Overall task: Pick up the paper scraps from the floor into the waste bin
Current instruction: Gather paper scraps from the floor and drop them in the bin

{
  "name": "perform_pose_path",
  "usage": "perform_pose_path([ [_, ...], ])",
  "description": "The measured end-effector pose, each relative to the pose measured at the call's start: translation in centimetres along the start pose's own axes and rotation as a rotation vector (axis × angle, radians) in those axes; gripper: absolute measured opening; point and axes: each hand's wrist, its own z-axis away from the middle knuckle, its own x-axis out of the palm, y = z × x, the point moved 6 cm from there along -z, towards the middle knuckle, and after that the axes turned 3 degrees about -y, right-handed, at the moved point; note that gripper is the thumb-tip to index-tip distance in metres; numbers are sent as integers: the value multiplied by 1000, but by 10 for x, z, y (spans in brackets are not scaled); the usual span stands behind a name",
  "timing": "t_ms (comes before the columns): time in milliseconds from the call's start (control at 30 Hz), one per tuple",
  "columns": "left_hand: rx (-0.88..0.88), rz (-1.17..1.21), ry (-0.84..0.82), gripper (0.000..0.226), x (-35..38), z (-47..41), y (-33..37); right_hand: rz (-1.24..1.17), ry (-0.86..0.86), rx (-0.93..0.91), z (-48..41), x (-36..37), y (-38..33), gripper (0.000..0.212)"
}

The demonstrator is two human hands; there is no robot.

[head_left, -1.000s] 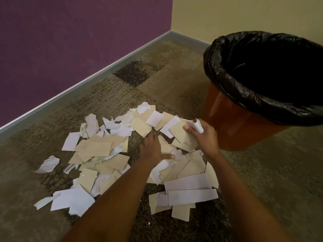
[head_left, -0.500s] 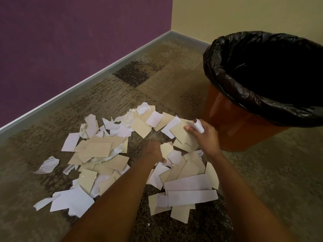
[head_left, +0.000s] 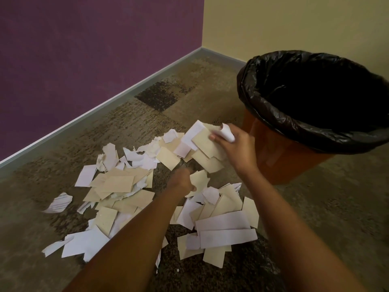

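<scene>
Forearms are seen reaching forward from the bottom edge, over a scatter of paper scraps (head_left: pixel 226 232) spread across the carpeted floor (head_left: pixel 328 207). White strips and beige cards are piled nearest, loosely overlapped, with one crumpled printed scrap (head_left: pixel 59 203) lying apart at the left. Further in, the left hand (head_left: pixel 182 182) is lowered into the middle of the pile, its fingers closed on a beige scrap (head_left: pixel 199 179) that is lifted at one edge. Beyond it, the right hand (head_left: pixel 233 144) is raised above the floor and clenched on a gathered bundle of scraps (head_left: pixel 207 148), white and beige sheets fanned out to its left, a curled white piece pinched at the top. Just beside that hand, to the right, the waste bin (head_left: pixel 280 163) is stood, orange-walled and lined with a black bag (head_left: pixel 263 110) folded over the rim; its inside is too dark to be read. Behind, the purple wall (head_left: pixel 84 49) and the yellow wall (head_left: pixel 284 24) are joined at the corner.
</scene>
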Motion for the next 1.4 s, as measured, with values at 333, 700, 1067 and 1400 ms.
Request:
perform_pose_path([
  [333, -6, 157, 89, 70, -77, 22, 22, -89, 254, -167, -12, -63, -111, 21],
  [700, 72, 843, 15, 45, -167, 72, 112, 222, 477, -58, -59, -193, -130, 31],
  [1067, 343, 866, -39, 56, -175, 96, 231, 583, 341, 236, -72, -205, -41, 24],
  [1400, 330, 470, -82, 39, -127, 71, 274, 762, 202, 371, -79, -188, -21, 49],
])
